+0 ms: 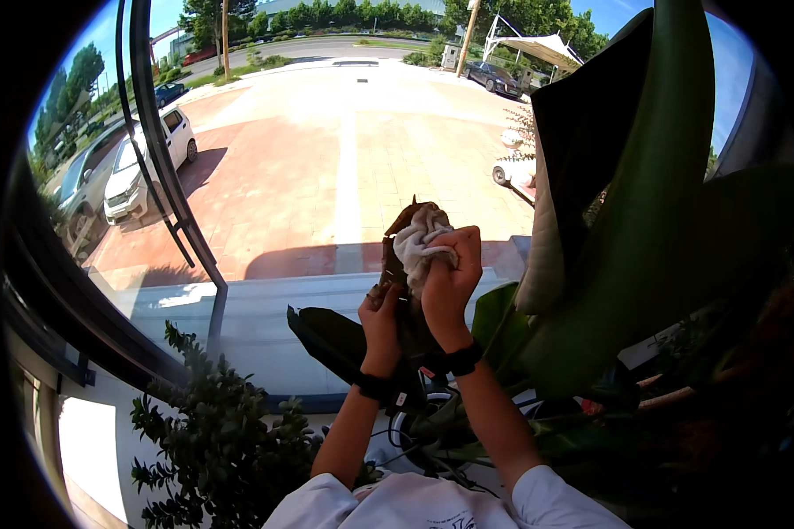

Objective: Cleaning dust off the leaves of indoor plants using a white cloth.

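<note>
My right hand (451,281) grips a crumpled white cloth (418,246) that looks soiled in places. The cloth is against a dark brown, ragged-edged leaf (389,261), which appears dried. Lower down, my left hand (380,316) pinches this leaf between thumb and fingers. Both hands are raised in front of me, close together, with a black band on each wrist. Behind my left wrist spreads a dark green leaf (327,334); another green leaf (503,311) stands right of my right wrist. The brown leaf's lower part is in shadow and partly hidden by my hands.
Very large green leaves (635,264) fill the right side, close to me. A bushy small-leaved plant (218,430) stands at lower left. Below my wrists is a white-rimmed pot (400,430). A glass door's dark frame (172,172) rises at left; a paved yard with parked cars lies outside.
</note>
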Motion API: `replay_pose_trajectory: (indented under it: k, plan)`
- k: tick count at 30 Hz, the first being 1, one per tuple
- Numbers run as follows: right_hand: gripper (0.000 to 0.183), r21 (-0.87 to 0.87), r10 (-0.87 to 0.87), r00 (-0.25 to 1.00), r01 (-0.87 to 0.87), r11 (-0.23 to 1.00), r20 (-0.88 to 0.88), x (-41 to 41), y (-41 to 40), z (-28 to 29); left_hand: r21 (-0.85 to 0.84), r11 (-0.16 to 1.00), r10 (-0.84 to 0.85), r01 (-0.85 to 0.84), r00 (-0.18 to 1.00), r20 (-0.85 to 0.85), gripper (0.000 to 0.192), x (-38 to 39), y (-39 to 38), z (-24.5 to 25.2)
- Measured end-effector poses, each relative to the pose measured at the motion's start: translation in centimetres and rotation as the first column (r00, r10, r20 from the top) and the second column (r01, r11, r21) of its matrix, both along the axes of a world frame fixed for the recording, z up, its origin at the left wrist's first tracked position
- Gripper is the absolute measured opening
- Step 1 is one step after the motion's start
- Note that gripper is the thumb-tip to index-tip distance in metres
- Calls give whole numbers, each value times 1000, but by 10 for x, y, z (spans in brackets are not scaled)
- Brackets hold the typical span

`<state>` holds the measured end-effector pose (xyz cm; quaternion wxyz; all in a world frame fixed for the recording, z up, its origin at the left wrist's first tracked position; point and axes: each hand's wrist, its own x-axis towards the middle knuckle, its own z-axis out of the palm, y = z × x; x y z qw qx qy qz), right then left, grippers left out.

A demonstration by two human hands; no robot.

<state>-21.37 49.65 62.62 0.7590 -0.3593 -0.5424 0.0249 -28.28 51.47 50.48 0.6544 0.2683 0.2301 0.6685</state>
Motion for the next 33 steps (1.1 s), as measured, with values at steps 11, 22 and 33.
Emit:
replay_pose_trajectory:
  k: [11,22,33]
  plan:
    - [15,26,-252,965,251,968,67,1,-71,-26,-16,998,63,-64,998,-23,15,-10,2,-7]
    - [23,156,-219,875,167,974,432,-16,-11,-37,127,991,-21,48,979,-202,20,-21,-2,-3]
    - [25,249,-326,773,223,943,544,-3,32,-14,27,993,-110,113,989,-95,15,-16,12,-7]
